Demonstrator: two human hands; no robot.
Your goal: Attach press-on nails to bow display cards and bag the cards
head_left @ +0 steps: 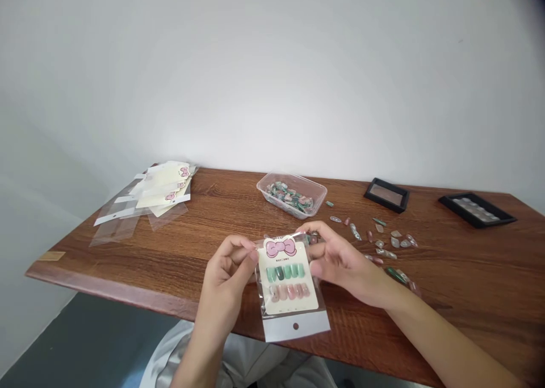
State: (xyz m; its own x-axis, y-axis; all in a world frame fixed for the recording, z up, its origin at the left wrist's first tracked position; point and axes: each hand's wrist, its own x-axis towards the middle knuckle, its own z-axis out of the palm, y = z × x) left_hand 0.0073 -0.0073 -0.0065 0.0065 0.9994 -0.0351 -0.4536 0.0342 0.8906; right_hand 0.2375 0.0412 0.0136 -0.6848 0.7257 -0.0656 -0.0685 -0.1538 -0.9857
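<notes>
Between my hands, over the table's front edge, is a clear plastic bag [296, 330] with a white header strip and a punched hole. Inside it sits a cream card [293, 304] with a pink bow, one row of green press-on nails [287, 271] and one row of pinkish ones [290, 292]. My left hand [232, 271] pinches the bag's left edge between thumb and fingers. At the right edge, my right hand [340, 260] holds it with the thumb in front and the fingers partly behind. The header strip points toward me.
Loose press-on nails [395, 243] lie scattered on the wooden table [225, 206] to the right. A clear plastic tub [313, 209] full of nails stands behind. Two black frames [387, 195] lie at the back right. Bags and bow cards [159, 192] are piled at the back left.
</notes>
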